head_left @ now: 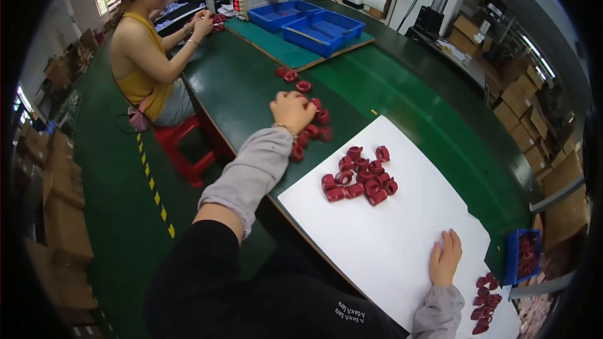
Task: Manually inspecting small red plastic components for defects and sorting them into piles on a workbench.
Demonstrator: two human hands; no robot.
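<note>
My left hand [293, 110] reaches out over the green bench, its fingers bent down onto a small dark red ring-shaped part [315, 104]. The palm hides some of what is under it. Loose red ring-shaped parts [323, 133] lie around that hand in a line along the bench. A pile of the same red parts [361, 176] sits on a white sheet [402, 238], between my two hands. On the sheet's right half, my right hand [446, 257] rests flat with fingers extended and holds nothing. Beside it is a smaller group of red parts [486, 301].
A co-worker [147, 56] sits at the bench's left edge on a red stool [188, 147], handling red parts. Two blue trays [323, 30] stand on a green mat [264, 41] at the far side. A blue bin [523, 256] of red parts stands at the right.
</note>
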